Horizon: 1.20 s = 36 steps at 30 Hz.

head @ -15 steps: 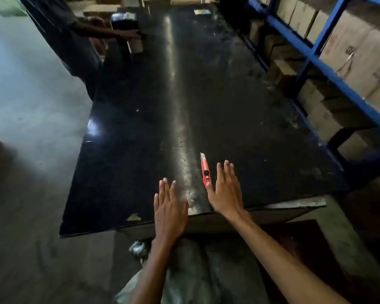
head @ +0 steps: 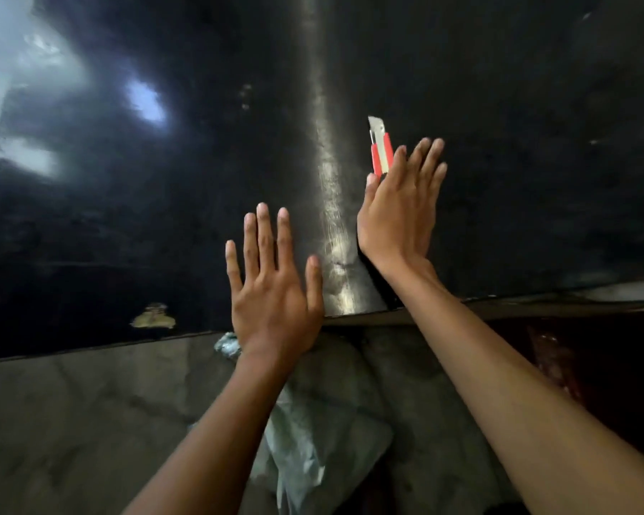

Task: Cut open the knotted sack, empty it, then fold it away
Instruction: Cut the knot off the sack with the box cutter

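Over the near edge of the dark worktop [head: 499,105], you held both hands flat with the fingers stretched out and grasping nothing. Your left hand [head: 276,288] lay open at the worktop's front edge, palm down, its fingers [head: 263,236] slightly spread. Your right hand [head: 398,213] reached further in, also open, its fingers [head: 430,161] close together. A red utility knife [head: 382,150] lay on the worktop just beside your right hand, blade end pointing away from you, its rear end hidden behind your thumb; whether the thumb touched it could not be told. The pale sack [head: 313,433] sat low in front of the worktop, between your forearms, partly covered by your left arm.
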Each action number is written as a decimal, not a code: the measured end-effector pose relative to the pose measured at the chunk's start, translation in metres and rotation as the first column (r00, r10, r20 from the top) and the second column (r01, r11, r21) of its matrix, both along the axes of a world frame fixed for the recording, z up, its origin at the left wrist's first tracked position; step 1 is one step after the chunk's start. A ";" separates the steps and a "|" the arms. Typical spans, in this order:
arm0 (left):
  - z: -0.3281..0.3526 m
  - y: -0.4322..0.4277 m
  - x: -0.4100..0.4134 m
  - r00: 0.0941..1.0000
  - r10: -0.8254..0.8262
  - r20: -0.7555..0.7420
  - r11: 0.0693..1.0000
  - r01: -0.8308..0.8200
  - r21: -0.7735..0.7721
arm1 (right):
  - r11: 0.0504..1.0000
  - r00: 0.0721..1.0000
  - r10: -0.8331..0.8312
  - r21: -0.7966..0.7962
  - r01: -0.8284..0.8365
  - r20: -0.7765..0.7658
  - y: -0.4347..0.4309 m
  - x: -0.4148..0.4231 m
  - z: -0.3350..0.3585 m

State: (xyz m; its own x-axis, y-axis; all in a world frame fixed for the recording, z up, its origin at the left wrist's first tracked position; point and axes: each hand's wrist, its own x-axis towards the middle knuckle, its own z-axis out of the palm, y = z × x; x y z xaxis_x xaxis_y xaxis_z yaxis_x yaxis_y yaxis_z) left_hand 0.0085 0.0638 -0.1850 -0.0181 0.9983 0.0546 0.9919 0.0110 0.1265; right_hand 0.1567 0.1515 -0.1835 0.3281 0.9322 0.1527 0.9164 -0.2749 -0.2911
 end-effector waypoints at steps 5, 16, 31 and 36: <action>0.002 -0.001 0.000 1.000 0.001 0.005 1.000 -0.001 -0.006 | 0.997 0.959 0.065 0.062 -0.050 -0.276 -0.018 0.005 0.008; 0.001 -0.020 -0.010 0.990 -0.084 0.114 0.996 0.083 0.012 | 0.979 0.867 0.069 0.200 0.036 -0.494 -0.274 -0.038 0.054; -0.219 -0.283 -0.125 0.929 0.265 0.259 0.883 -0.126 -0.452 | 0.941 0.905 -0.093 -0.333 -0.055 -0.414 -0.416 -0.113 -0.177; -0.324 -0.267 -0.147 0.806 0.529 0.266 0.784 -0.344 -0.516 | 0.940 0.899 0.013 -0.302 -0.161 -0.439 -0.382 -0.122 -0.276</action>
